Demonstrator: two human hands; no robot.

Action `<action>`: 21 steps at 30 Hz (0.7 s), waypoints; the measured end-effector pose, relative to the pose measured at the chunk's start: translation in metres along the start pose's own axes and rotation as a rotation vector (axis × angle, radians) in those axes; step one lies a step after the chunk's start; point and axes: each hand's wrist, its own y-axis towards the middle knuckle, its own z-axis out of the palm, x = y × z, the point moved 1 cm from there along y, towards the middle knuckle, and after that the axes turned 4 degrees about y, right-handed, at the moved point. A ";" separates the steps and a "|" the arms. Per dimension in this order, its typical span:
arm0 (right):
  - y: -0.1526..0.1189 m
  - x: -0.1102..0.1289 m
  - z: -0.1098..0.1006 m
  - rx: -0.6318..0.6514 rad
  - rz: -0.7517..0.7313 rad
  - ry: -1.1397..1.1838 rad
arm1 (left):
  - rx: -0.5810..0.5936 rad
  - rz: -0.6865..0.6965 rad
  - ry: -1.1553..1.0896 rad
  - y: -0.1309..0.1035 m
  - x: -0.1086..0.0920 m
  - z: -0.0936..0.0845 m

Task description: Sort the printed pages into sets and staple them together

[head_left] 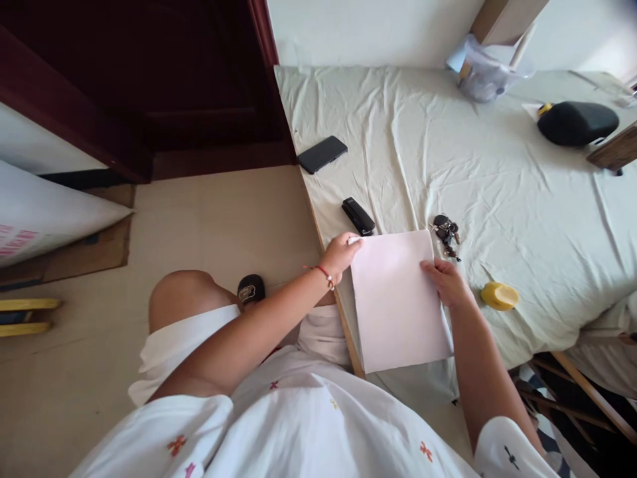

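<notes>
A stack of white paper lies at the front left corner of the cloth-covered table. My left hand, with a red bracelet at the wrist, pinches its upper left corner. On the right edge, my right hand grips the sheets, thumb on top and fingers hidden beneath. Just beyond the top edge of the paper sits a black stapler, close to my left hand. A bunch of keys rests beyond my right hand.
A dark phone-like slab lies near the table's left edge. Right of my right forearm is a yellow object. Farther back stand a clear plastic container and a black rounded case. Wrinkled pale cloth covers the table.
</notes>
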 end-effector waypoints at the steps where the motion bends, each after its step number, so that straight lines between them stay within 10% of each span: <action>1: 0.003 0.001 -0.001 0.002 0.007 -0.006 | -0.073 0.003 0.108 0.012 -0.008 -0.003; 9: 0.014 0.006 0.001 0.018 0.050 -0.012 | -0.190 -0.032 0.642 0.080 -0.053 -0.003; 21: 0.020 0.008 0.001 0.091 0.081 0.052 | -0.048 0.012 0.920 0.085 -0.072 0.007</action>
